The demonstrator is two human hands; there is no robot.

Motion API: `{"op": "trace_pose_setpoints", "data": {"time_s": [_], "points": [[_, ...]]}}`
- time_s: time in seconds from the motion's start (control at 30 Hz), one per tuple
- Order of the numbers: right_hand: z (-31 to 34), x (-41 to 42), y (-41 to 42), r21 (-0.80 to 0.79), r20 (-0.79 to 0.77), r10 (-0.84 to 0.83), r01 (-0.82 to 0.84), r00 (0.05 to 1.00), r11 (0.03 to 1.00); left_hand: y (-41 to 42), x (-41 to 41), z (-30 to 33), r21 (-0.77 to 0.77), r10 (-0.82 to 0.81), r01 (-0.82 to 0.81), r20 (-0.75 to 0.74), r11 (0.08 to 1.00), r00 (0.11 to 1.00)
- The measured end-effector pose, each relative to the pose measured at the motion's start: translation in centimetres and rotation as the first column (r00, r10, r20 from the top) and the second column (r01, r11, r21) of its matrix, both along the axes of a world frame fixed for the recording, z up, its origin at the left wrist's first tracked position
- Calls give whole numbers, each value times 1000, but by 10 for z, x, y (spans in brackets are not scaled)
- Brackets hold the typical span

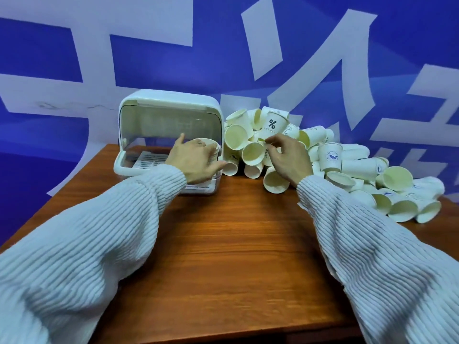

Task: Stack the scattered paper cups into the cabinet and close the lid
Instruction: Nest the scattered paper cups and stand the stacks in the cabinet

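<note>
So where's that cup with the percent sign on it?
The percent-sign cup sits upright near the top of the cup pile, right of the cabinet and just behind the right hand.

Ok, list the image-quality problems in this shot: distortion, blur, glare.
Head view: wide-angle bending curves the table edges and stretches the sleeves at the lower corners; the left hand and the cups it holds look slightly motion-blurred; the cabinet lid is hazy, so its inside is unclear; lighting is even and soft.
</note>
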State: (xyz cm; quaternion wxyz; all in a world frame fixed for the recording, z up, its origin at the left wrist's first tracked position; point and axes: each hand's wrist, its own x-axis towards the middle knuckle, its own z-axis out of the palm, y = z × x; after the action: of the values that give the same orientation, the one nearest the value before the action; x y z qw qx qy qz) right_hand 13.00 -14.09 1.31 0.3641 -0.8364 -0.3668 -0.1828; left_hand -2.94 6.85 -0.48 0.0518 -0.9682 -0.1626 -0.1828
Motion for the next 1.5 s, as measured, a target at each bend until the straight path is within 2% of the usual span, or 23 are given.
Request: {"op": "trace_pose_setpoints", "data": {"time_s": [0.03, 0.1, 0.17, 0.23, 0.3, 0.43, 0.6, 0.7, 0.8, 0.9, 1.0, 1.1, 1.23, 1.33, 1.5], "points": [[-2, 4, -6, -10, 0, -26, 26, 1000, 1000, -2, 1, 0, -31, -6, 6, 19, 1000, 1000], [-5, 11, -14, -89, 19, -62, 63, 998, 994, -12, 2, -3, -58, -20, 29, 158, 998, 987], [-8, 17, -16, -202, 69, -44, 58, 997, 978, -25, 2, -9, 8, -57, 57, 318, 998, 946], [-10, 20, -11, -323, 151, 4, 46, 988, 945, -35, 6, -13, 99, -130, 101, 356, 990, 926], [-12, 22, -1, -431, 260, 44, 75, 965, 899, -39, 15, -12, 203, -163, 106, 290, 974, 943], [-17, 29, 22, -576, 454, 142, 167, 880, 800, -36, 36, -8, 325, -96, 55, 111, 944, 989], [-23, 42, 41, -627, 448, 151, 189, 881, 756, -37, 63, -7, 382, -14, 47, -88, 923, 996], [-26, 48, 40, -576, 501, 152, 197, 852, 793, -38, 74, -10, 405, 63, 18, -187, 914, 980], [-23, 50, 32, -502, 485, 130, 154, 865, 851, -38, 76, -11, 416, 74, 12, -190, 909, 979], [-18, 44, 23, -440, 441, 77, 140, 894, 887, -42, 71, -8, 390, 6, 22, -72, 921, 997], [-9, 35, 14, -309, 355, 12, 105, 935, 945, -48, 59, 0, 362, -116, 56, 145, 931, 983], [2, 24, 10, -104, 259, -68, 98, 963, 990, -48, 41, 14, 217, -169, 85, 404, 972, 899], [19, 4, 19, 167, 175, -84, 54, 981, 984, -35, 6, 36, -35, -86, 148, 678, 988, 730], [32, -15, 37, 300, 106, -7, -25, 994, 954, -19, -18, 49, -159, 28, 157, 782, 975, 622], [45, -39, 82, 292, 33, 78, -84, 996, 953, 5, -42, 53, -219, 116, 132, 837, 967, 535]]}}
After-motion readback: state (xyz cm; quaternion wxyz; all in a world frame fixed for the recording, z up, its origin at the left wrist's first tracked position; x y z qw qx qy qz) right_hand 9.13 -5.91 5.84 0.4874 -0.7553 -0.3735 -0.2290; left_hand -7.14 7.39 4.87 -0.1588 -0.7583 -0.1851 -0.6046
